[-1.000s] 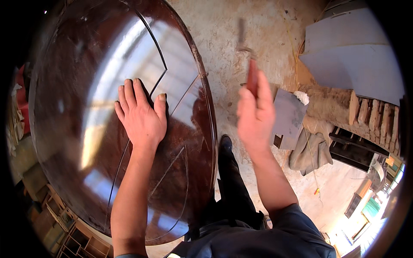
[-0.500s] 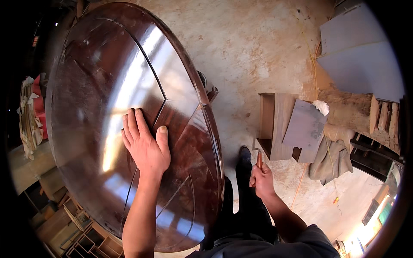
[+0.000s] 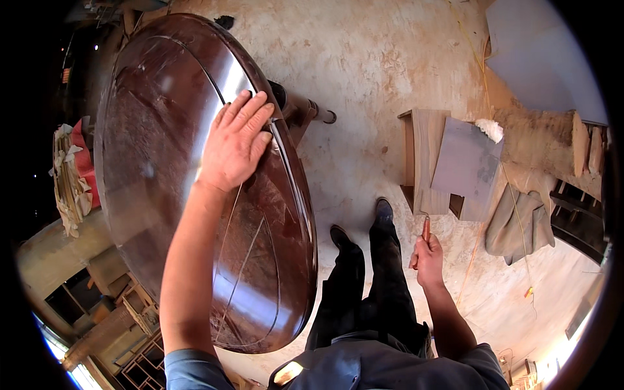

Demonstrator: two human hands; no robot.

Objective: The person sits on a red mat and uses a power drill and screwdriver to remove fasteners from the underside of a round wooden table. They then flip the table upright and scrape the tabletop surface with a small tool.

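A large round tabletop (image 3: 156, 175), glossy dark reddish-brown with thin curved lines across it, fills the left side. My left hand (image 3: 233, 148) lies flat on it near the right rim, palm down, fingers stretched toward the far edge. Out to the right, apart from the tabletop, my right hand (image 3: 429, 261) is wrapped round a small tool (image 3: 426, 229) with a reddish-brown handle. A thin metal end sticks out of the handle; its exact shape is too small to make out.
Beneath the tabletop's right side a dark leg (image 3: 313, 112) shows. Ahead on the right stands a wooden box-like piece (image 3: 430, 162) with a grey board (image 3: 467, 156) and white wadding (image 3: 490, 130). A brown cloth (image 3: 520, 224) lies beside them. Wooden frames (image 3: 140, 357) are stacked lower left.
My left hand has slid forward and right toward the tabletop's rim. My right hand has shifted slightly right with the tool. The view has moved, and both feet now show.
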